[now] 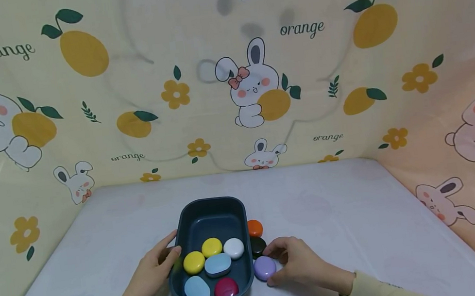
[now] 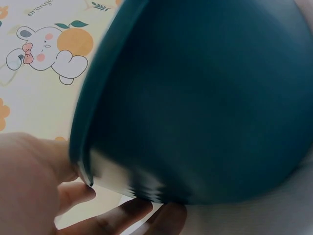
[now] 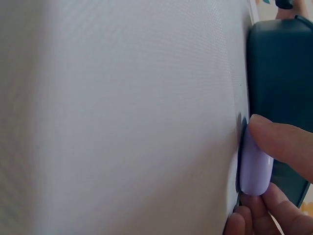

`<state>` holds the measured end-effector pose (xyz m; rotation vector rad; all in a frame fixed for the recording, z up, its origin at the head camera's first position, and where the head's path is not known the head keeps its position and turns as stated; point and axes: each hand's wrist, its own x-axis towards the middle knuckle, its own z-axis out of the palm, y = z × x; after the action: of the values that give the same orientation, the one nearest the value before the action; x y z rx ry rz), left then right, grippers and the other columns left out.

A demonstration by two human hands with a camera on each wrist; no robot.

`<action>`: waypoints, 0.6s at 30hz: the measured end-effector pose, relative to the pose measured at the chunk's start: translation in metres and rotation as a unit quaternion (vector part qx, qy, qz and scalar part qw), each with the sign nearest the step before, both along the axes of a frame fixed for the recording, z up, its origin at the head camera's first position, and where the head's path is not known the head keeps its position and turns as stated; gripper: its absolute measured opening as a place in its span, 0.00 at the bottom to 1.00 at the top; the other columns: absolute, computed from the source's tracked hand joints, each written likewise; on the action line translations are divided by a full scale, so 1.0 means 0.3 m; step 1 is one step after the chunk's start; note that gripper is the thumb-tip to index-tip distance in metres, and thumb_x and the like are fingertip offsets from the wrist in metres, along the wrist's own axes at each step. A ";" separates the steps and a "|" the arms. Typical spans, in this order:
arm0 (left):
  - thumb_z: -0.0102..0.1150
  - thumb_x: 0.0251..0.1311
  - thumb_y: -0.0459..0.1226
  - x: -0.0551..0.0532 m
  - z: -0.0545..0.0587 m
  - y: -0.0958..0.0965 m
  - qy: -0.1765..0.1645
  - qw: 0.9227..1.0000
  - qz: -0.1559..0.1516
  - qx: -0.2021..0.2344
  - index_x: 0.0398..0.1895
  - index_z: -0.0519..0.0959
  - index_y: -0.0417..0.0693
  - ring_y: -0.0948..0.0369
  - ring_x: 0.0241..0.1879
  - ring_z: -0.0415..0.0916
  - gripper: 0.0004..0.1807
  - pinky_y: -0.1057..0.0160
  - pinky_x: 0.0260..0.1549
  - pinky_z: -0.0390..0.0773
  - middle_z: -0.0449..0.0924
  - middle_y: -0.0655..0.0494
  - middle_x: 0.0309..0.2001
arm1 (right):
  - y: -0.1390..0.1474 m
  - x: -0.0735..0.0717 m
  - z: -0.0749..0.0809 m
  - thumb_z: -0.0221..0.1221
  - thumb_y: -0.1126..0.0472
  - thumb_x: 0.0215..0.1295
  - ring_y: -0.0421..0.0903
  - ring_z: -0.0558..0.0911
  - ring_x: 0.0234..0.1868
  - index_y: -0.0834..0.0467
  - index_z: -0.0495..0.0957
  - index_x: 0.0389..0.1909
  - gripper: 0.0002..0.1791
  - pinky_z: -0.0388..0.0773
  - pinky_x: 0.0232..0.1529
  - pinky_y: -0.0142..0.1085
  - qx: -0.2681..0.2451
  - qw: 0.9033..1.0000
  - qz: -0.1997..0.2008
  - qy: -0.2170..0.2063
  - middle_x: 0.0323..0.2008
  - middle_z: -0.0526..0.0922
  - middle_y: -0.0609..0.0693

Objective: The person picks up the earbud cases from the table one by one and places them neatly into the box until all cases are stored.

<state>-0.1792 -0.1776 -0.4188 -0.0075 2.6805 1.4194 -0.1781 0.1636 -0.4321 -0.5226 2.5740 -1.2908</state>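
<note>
My left hand (image 1: 155,266) grips the left side of a dark teal tray (image 1: 211,206), thumb at the rim and fingers against the outer wall. Beside the tray's right wall, my right hand (image 1: 296,262) pinches a smooth lilac disc (image 1: 264,268) between thumb and fingers. In the right wrist view that lilac disc (image 3: 256,164) shows edge-on, close over the white cloth. A black disc (image 1: 258,246) lies just beyond it, partly covered by the fingertips, and an orange disc (image 1: 255,228) is farther back along the same wall.
Inside the tray's nearer part sit two yellow discs (image 1: 194,262), a white disc (image 1: 234,248), two pale blue pieces (image 1: 217,265) and a crimson disc (image 1: 226,287). White cloth (image 1: 341,204) covers the table. A patterned curtain (image 1: 190,41) rises behind and along both sides.
</note>
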 end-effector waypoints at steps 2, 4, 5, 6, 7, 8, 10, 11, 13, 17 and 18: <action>0.52 0.71 0.51 0.000 0.000 0.000 0.001 1.000 -0.001 0.000 0.75 0.61 0.49 0.46 0.53 0.76 0.33 0.48 0.44 0.82 0.75 0.37 0.59 | 0.002 -0.002 0.000 0.80 0.58 0.40 0.46 0.77 0.42 0.55 0.82 0.43 0.26 0.78 0.45 0.38 -0.001 1.000 0.001 -0.002 0.38 0.81 0.43; 0.52 0.71 0.52 -0.001 -0.002 -0.001 0.002 1.000 -0.001 -0.001 0.75 0.61 0.49 0.47 0.53 0.76 0.33 0.48 0.44 0.82 0.75 0.38 0.58 | 0.005 -0.003 -0.001 0.80 0.58 0.40 0.46 0.77 0.42 0.55 0.82 0.43 0.26 0.78 0.44 0.38 -0.004 1.000 0.003 -0.003 0.38 0.81 0.43; 0.52 0.71 0.51 -0.001 -0.003 -0.001 0.001 1.000 0.000 0.000 0.75 0.62 0.50 0.47 0.53 0.76 0.33 0.48 0.44 0.82 0.75 0.38 0.59 | 0.007 -0.004 -0.001 0.80 0.58 0.40 0.46 0.77 0.42 0.55 0.82 0.43 0.26 0.78 0.44 0.38 -0.005 1.000 0.004 -0.001 0.38 0.81 0.43; 0.52 0.71 0.51 -0.002 -0.005 -0.001 0.001 1.000 0.000 0.000 0.75 0.61 0.50 0.47 0.53 0.76 0.33 0.48 0.44 0.82 0.75 0.38 0.59 | 0.010 -0.005 -0.001 0.80 0.58 0.40 0.46 0.77 0.42 0.55 0.82 0.43 0.26 0.79 0.44 0.38 -0.006 1.000 0.005 0.000 0.38 0.81 0.43; 0.52 0.71 0.51 -0.003 -0.006 -0.001 0.000 1.000 0.002 0.001 0.75 0.61 0.50 0.47 0.53 0.76 0.33 0.49 0.44 0.82 0.75 0.38 0.59 | 0.012 -0.005 -0.001 0.80 0.58 0.40 0.46 0.77 0.42 0.55 0.82 0.43 0.26 0.79 0.44 0.37 -0.008 1.000 0.005 0.000 0.38 0.81 0.43; 0.52 0.71 0.51 -0.004 -0.007 -0.001 -0.002 1.000 0.003 0.002 0.75 0.62 0.51 0.48 0.53 0.76 0.33 0.49 0.44 0.82 0.75 0.39 0.59 | 0.015 -0.005 0.000 0.80 0.58 0.39 0.46 0.77 0.41 0.55 0.82 0.43 0.26 0.79 0.43 0.37 -0.009 1.000 0.005 0.001 0.38 0.81 0.44; 0.52 0.72 0.50 -0.005 -0.010 -0.001 -0.001 1.000 0.003 0.002 0.75 0.61 0.50 0.48 0.52 0.76 0.33 0.49 0.44 0.82 0.75 0.39 0.59 | 0.021 -0.003 0.002 0.80 0.59 0.39 0.47 0.78 0.41 0.56 0.82 0.43 0.27 0.79 0.43 0.37 -0.014 1.000 0.005 0.004 0.38 0.81 0.44; 0.52 0.72 0.50 -0.005 -0.011 -0.001 0.000 1.000 0.003 0.003 0.75 0.61 0.50 0.48 0.52 0.76 0.33 0.49 0.44 0.82 0.75 0.38 0.59 | 0.025 -0.002 0.004 0.81 0.59 0.39 0.47 0.78 0.41 0.56 0.82 0.43 0.27 0.79 0.43 0.37 -0.016 1.000 0.003 0.004 0.38 0.81 0.44; 0.52 0.72 0.50 -0.005 -0.011 -0.001 0.000 1.000 0.003 0.003 0.75 0.61 0.50 0.48 0.52 0.76 0.32 0.49 0.44 0.82 0.75 0.39 0.59 | 0.031 -0.002 0.007 0.81 0.59 0.38 0.47 0.78 0.41 0.56 0.82 0.43 0.27 0.80 0.42 0.37 -0.017 1.000 0.000 0.003 0.38 0.81 0.45; 0.52 0.72 0.50 -0.005 -0.011 0.000 -0.001 1.000 0.003 0.003 0.75 0.61 0.50 0.49 0.52 0.76 0.32 0.50 0.44 0.82 0.75 0.38 0.58 | 0.043 -0.003 0.014 0.81 0.59 0.39 0.47 0.78 0.40 0.56 0.82 0.43 0.27 0.80 0.41 0.37 -0.018 1.000 -0.005 -0.006 0.38 0.81 0.45; 0.52 0.72 0.50 -0.005 -0.010 0.000 -0.001 1.000 0.003 0.004 0.75 0.61 0.50 0.49 0.52 0.77 0.32 0.50 0.44 0.82 0.75 0.38 0.58 | 0.047 -0.003 0.016 0.81 0.58 0.39 0.47 0.78 0.40 0.56 0.82 0.43 0.27 0.80 0.41 0.37 -0.018 1.000 -0.006 -0.009 0.38 0.81 0.46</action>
<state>-0.1806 -0.1777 -0.4219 -0.0157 2.6754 1.4309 -0.1791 0.1777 -0.4274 -0.4993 2.5468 -1.3424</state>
